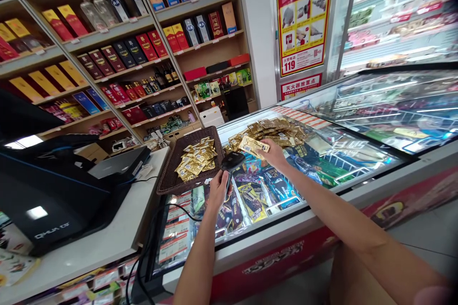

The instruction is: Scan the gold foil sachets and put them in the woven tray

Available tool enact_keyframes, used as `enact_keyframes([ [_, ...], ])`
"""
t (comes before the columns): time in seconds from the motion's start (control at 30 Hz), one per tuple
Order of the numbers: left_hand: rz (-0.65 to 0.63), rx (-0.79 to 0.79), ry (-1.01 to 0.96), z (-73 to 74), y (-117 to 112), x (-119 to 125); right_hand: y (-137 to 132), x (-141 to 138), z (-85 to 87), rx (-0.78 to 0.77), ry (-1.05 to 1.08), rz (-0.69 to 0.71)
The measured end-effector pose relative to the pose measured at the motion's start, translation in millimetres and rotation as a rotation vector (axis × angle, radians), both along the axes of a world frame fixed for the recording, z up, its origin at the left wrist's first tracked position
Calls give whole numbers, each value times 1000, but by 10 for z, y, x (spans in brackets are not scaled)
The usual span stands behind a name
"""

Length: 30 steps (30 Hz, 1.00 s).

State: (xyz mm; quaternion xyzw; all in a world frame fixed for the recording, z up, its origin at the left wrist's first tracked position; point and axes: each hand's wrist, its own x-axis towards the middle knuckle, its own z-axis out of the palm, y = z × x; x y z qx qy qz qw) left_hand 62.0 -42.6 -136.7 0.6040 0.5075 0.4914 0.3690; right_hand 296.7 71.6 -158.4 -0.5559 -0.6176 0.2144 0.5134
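My left hand (pixel 216 189) is wrapped round the handle of a black barcode scanner (pixel 233 160), whose head points up and to the right above the freezer's glass lid. In my right hand (pixel 275 153) is a gold foil packet (pixel 253 146), held by its right end just beyond the scanner head. Behind it, a heap of similar gold packets (pixel 272 128) lies on the glass. To the left, a brown woven basket (pixel 168 171) holds more gold packets (pixel 196 159). The fingertips of my left hand are partly hidden behind the scanner handle.
Under the glass of the chest freezer (pixel 257 243) lie colourful packages. A black cable (pixel 143 248) hangs by its left end. On the left counter (pixel 125 228) stands a black checkout terminal (pixel 64 195). Shelves (pixel 171 43) with boxes and bottles line the back wall.
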Motion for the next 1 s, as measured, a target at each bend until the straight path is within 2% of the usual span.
enact_keyframes([
  [0.13,10,-1,15,-7,2,-9,-17,-18,1,58,-1,-2],
  [0.43,26,-1,1,0,-4,-7,-15,-2,-38,38,-7,29],
  [0.53,144,65,-39,-9,7,-5,-59,-47,-41,15,14,53],
  [0.6,335,155,-81,10,16,-32,-94,-144,2,1,23,110],
  [0.7,649,293,-201,80,15,-129,-104,-445,136,21,16,223],
  [0.8,843,389,-352,164,-4,-246,-34,-956,295,18,57,316],
  [0.93,934,412,-419,214,-24,-316,122,-1743,479,-101,60,364],
  [1.0,917,381,-423,202,-18,-308,213,-1984,555,-72,-20,401],
])
